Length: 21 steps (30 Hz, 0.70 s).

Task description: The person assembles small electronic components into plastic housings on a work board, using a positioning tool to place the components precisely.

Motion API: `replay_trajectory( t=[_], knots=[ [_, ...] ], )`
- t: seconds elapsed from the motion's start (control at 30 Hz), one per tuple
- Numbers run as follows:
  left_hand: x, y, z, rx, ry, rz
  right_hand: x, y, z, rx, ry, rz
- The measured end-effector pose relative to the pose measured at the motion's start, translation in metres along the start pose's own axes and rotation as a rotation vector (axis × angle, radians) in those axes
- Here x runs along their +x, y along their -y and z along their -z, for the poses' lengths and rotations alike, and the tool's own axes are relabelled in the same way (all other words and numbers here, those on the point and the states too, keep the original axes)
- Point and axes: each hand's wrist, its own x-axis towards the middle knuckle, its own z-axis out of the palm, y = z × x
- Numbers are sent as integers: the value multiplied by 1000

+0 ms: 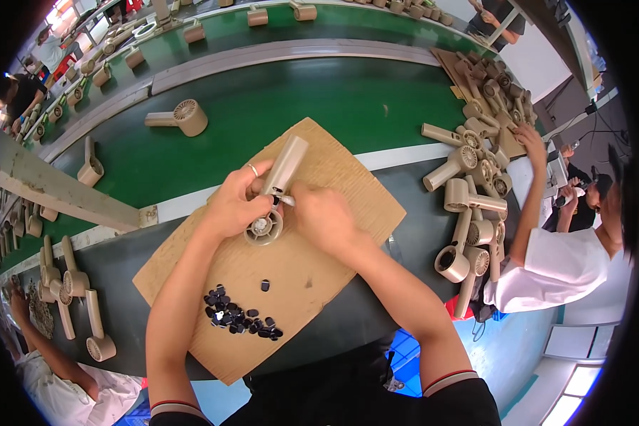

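Two bare hands work on a beige fan body above a sheet of cardboard

Nearest the wearer, small black pieces (241,318) lie in a loose heap on the cardboard (334,266), probably there for easy reach; one piece (265,285) sits apart. Just beyond, the left hand (238,204) is clamped around the fan body (287,165), its round head toward the wearer and its handle slanting away, seemingly to steady it and expose the opening between. The right hand (326,216) has its fingers together, pinching a small pale piece (288,201) at that opening, too small to identify.

The cardboard lies askew across a dark table (121,263) and a green conveyor belt (263,106), perhaps as padding. More fan bodies stand at left (69,284) and pile up at right (476,206), near a co-worker in a white shirt (568,263). Farther off, past a metal rail (298,50), a second line carries similar parts.
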Motion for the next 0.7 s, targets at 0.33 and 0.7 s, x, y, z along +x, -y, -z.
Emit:
replay_trajectory(
  t=[0.33,0.7],
  knots=[
    [2,-4,-1,68,39,57,2,13,21,-113,192,27],
    [4,4,0,161,-62,-5,6,-7,1,228,117,60]
  ],
)
